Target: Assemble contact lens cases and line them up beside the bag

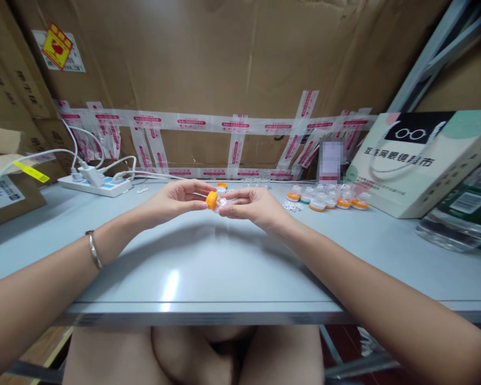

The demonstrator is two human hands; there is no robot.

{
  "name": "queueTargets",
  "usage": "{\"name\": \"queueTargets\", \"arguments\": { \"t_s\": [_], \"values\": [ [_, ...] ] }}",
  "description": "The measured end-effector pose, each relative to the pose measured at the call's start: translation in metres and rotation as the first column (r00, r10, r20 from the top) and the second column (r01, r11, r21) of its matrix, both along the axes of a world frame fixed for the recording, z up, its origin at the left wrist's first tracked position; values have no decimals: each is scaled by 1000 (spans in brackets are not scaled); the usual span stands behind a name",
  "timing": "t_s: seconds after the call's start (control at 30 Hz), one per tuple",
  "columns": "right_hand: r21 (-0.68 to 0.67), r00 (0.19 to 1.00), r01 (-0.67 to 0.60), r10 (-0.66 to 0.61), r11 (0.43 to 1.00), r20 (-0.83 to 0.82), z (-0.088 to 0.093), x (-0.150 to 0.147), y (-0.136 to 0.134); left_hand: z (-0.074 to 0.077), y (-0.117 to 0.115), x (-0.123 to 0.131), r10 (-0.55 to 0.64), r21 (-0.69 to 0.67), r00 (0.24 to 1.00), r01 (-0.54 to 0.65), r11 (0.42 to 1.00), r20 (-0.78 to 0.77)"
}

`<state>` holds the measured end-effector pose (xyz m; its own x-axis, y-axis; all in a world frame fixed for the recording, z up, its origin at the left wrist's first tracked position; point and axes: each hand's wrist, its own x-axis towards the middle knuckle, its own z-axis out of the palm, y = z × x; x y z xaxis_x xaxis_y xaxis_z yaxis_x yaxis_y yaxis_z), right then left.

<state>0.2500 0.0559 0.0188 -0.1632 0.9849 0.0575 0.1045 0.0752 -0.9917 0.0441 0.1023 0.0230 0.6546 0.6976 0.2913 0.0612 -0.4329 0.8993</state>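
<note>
Both my hands are raised a little above the grey table (208,267), meeting at the middle. My left hand (176,199) pinches a small orange cap (211,199) between thumb and fingers. My right hand (253,206) holds a small clear case (221,203) right against that cap. Another orange-capped piece (222,186) lies on the table just behind my fingers. A silver bangle (93,249) sits on my left wrist.
Several small orange- and teal-capped cases (324,199) cluster at the back right. A white power strip (94,184) with plugs and cables lies back left. A printed paper bag (420,160) and a clear bottle (457,216) lie at the right. Taped cardboard boxes (232,69) wall the back.
</note>
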Motion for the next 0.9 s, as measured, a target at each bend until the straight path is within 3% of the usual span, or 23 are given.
{"name": "queueTargets", "arguments": {
  "t_s": [0.43,0.9],
  "values": [
    [163,996,40,-53,986,74,-6,-8,-1,2,-5,2,51,63,999,-50,997,-12],
    [433,982,28,-105,901,155,-16,-8,-2,0,-12,7,149,119,989,-146,982,-16]
  ]
}}
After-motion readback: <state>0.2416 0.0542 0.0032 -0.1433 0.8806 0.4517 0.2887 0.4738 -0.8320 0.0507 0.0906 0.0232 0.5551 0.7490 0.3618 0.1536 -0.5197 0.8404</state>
